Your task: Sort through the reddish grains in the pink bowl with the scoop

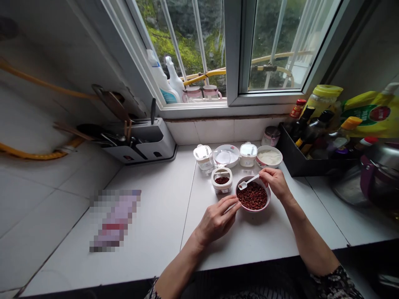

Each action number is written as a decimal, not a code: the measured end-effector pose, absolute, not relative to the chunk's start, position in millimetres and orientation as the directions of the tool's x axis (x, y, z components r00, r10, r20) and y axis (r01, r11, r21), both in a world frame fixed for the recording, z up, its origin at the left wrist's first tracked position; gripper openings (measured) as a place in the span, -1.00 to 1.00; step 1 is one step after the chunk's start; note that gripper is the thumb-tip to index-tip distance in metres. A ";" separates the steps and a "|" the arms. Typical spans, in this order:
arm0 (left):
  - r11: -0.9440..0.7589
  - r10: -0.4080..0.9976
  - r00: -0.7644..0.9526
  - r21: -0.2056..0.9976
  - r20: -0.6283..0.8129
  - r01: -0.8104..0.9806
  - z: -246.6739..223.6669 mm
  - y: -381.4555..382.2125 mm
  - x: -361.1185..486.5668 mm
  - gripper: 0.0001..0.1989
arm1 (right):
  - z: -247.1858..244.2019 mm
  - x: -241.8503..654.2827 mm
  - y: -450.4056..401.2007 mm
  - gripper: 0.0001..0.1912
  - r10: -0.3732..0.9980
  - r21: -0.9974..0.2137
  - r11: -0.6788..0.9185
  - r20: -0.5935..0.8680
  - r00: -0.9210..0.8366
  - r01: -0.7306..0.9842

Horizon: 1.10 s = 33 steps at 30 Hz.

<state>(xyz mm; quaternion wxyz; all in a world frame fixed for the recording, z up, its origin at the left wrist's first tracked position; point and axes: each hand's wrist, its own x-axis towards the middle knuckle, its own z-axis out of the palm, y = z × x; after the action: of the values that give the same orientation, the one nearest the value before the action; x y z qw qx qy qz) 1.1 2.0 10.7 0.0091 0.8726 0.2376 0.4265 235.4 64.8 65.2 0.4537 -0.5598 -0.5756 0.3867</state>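
Note:
My right hand [275, 182] pinches the handle of a small white spoon [248, 182], whose scoop is over the left part of a bowl [254, 211]. Dark red peppercorns [253, 197] fill much of that bowl. Against its left rim rest the fingertips of my left hand [219, 219], fingers stretched and close together. Just left of the bowl stands a square clear container [222, 187] with a white rim and some of the same dark red pieces inside.
Behind are two lidded containers [248, 154], an oval dish [230, 157] and a bowl of white contents [269, 157]. A black bottle tray [299, 166] and a pot [352, 182] stand right. Left are a utensil rack [156, 143] and a pixelated package [118, 218].

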 end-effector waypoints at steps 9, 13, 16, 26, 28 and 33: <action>-0.886 0.429 0.538 0.224 0.726 0.405 12.5 1.6 0.5 -0.58 | 73.3 189.4 57.4 -0.71 0.875 -0.763 0.404 0.483 0.029 0.505; -0.887 0.413 0.527 0.197 0.743 0.417 12.9 1.8 1.7 -0.61 | 73.0 182.2 49.4 -0.73 0.721 -0.432 0.609 0.651 -0.237 0.665; -0.886 0.407 0.508 0.191 0.759 0.423 13.9 1.9 3.0 -0.65 | 73.3 189.6 47.9 -0.72 0.684 -0.413 0.624 0.699 -0.209 0.663; -0.885 0.415 0.501 0.210 0.759 0.415 15.0 1.5 3.8 -0.73 | 65.0 236.4 54.8 -0.70 0.857 -0.633 0.410 0.514 -0.040 0.656; -0.884 0.414 0.487 0.211 0.769 0.418 14.0 1.4 4.9 -0.74 | 63.7 235.6 55.6 -0.70 0.865 -0.597 0.418 0.492 -0.099 0.685; -0.861 0.426 0.459 0.193 0.780 0.471 12.6 0.6 9.1 -0.77 | 61.0 229.5 55.4 -0.71 0.867 -0.532 0.434 0.467 -0.175 0.727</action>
<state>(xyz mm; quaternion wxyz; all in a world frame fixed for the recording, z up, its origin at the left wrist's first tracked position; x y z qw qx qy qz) 9.1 0.6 12.6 -0.0249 0.8537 0.2625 0.4490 229.5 55.4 61.0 0.3716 -0.5238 -0.7607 0.0938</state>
